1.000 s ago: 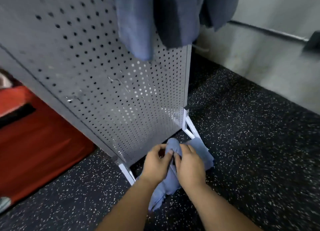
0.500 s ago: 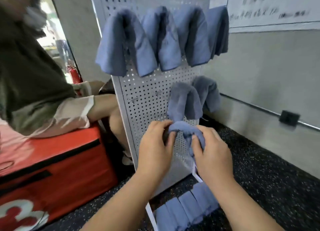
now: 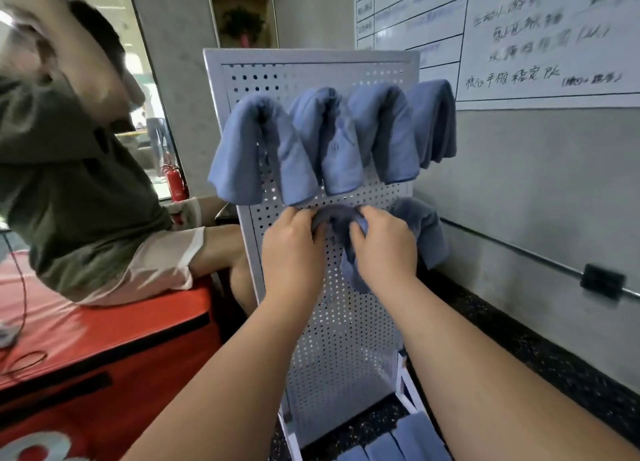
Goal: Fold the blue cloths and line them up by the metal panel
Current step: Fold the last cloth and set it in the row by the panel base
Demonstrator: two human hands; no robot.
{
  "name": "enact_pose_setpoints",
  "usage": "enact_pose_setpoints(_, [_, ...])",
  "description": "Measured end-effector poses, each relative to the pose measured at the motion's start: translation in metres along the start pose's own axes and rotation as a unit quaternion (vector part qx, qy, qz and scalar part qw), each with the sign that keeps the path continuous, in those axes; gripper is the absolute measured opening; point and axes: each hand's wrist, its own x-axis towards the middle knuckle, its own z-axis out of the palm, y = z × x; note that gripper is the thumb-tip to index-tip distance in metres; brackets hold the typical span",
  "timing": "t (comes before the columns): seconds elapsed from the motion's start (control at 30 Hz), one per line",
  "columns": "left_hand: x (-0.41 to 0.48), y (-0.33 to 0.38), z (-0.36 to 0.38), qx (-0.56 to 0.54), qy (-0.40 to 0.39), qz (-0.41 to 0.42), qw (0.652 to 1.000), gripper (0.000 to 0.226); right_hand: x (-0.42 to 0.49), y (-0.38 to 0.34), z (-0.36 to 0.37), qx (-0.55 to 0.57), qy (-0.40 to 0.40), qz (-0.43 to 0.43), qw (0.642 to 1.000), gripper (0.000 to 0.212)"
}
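A white perforated metal panel (image 3: 346,339) stands upright on the speckled floor. Several blue cloths (image 3: 322,145) hang across its top row, and one more (image 3: 427,232) hangs lower at the right. My left hand (image 3: 291,249) and my right hand (image 3: 384,249) both grip a blue cloth (image 3: 341,225) hanging in the lower row, against the panel's face. Folded blue cloths (image 3: 401,440) lie side by side on the floor at the panel's foot, partly hidden by my right forearm.
A person in a dark green top sits on a red box (image 3: 104,350) just left of the panel. A grey wall with a whiteboard (image 3: 554,35) and a rail (image 3: 540,256) runs along the right. Dark speckled floor (image 3: 554,360) lies between panel and wall.
My view rose from the floor to the panel's face. Both hands left the cloths at the panel's foot and went up to a cloth hanging in the lower row, which they now grip.
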Motion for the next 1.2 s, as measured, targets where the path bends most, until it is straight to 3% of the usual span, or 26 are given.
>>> enact_pose_setpoints(0.1, [-0.006,-0.017,0.017,0.081,-0.010,-0.026,0.996,0.014,-0.003,0.001,0.018,0.003,-0.034,0.025,0.999,0.025])
enact_pose_setpoints(0.2, [-0.018,-0.033,0.026,0.136,-0.017,0.004,0.991,0.019,-0.018,0.006,0.033,0.046,-0.060,0.039,0.996,0.029])
enact_pose_setpoints(0.37, [-0.027,-0.039,0.022,0.115,-0.008,0.068,0.991,0.035,-0.050,0.021,0.047,0.079,-0.058,0.038,0.994,0.034])
enact_pose_setpoints(0.47, [-0.042,-0.034,0.008,0.101,0.070,0.152,0.981,0.029,-0.080,0.038,0.045,0.125,-0.008,0.026,0.992,0.049])
enact_pose_setpoints(0.57, [-0.094,-0.023,0.012,0.034,0.121,0.232,0.965,0.020,-0.126,0.079,0.049,0.132,0.040,0.030,0.990,0.041])
enact_pose_setpoints(0.67, [-0.175,-0.025,0.059,-0.029,-0.001,0.228,0.973,0.020,-0.186,0.143,0.064,0.055,-0.003,0.103,0.993,0.035])
enact_pose_setpoints(0.8, [-0.287,-0.050,0.151,-0.076,-0.252,0.095,0.960,0.024,-0.262,0.237,0.093,-0.057,-0.123,0.228,0.964,0.034])
enact_pose_setpoints(0.9, [-0.351,-0.074,0.211,-0.056,-0.403,-0.070,0.911,0.036,-0.300,0.294,0.118,-0.113,-0.230,0.272,0.928,0.030])
enact_pose_setpoints(1.0, [-0.387,-0.099,0.264,-0.054,-0.480,-0.200,0.852,0.037,-0.323,0.333,0.152,-0.123,-0.292,0.282,0.905,0.041])
enact_pose_setpoints(1.1, [-0.405,-0.122,0.315,-0.001,-0.562,-0.213,0.799,0.059,-0.332,0.360,0.190,-0.094,-0.320,0.269,0.903,0.055])
enact_pose_setpoints(1.2, [-0.407,-0.131,0.359,-0.022,-0.608,-0.243,0.755,0.074,-0.338,0.380,0.220,-0.105,-0.333,0.257,0.901,0.064])
